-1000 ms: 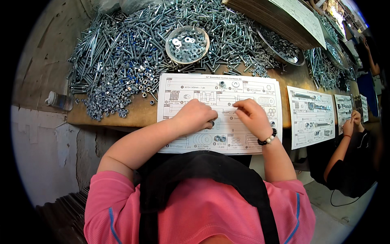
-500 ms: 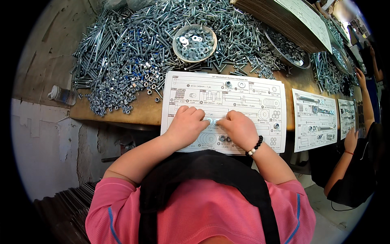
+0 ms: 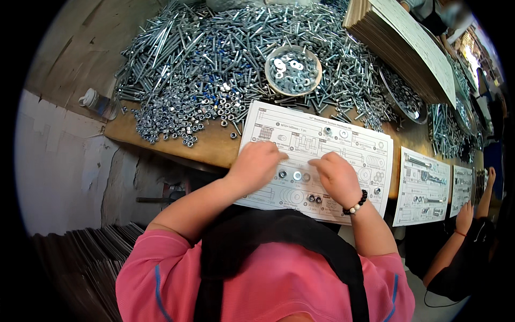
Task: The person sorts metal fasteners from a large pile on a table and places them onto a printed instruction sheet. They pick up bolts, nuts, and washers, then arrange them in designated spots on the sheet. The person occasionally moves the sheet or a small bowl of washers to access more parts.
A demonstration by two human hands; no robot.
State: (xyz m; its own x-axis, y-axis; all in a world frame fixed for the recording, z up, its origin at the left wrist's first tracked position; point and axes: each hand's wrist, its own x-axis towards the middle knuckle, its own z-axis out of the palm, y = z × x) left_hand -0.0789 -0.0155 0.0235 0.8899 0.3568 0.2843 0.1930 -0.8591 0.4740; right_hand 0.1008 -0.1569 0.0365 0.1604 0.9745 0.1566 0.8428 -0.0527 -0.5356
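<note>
1. Head view: the left hand [image 3: 259, 165] is held over the left part of a printed sheet [image 3: 300, 161], fingers bent and turned right; whether anything is pinched in its grip cannot be told.
2. The right hand [image 3: 339, 177] is held over the sheet's right half, its index finger pointed left; the rest of its grip is hidden, so whether it is filled cannot be told. A beaded bracelet [image 3: 355, 203] is worn at the wrist.
3. Just nearer than the gap between the hands, a nut [image 3: 282, 174] is laid on the sheet, with a washer [image 3: 297, 175] just to its right.
4. Two paired nuts [image 3: 311, 198] are set side by side nearer still.
5. The sheet is carried by the worktop [image 3: 214, 139], whose near edge is overhung by it.
6. On the far side, bolts [image 3: 188, 59] are heaped, and loose nuts [image 3: 166, 121] are piled at the left. Near the bolts' middle, a bowl [image 3: 294, 94] is filled with washers.
7. At the right, a second sheet [image 3: 416, 206] is seen beside another person's hand [image 3: 464, 217].
</note>
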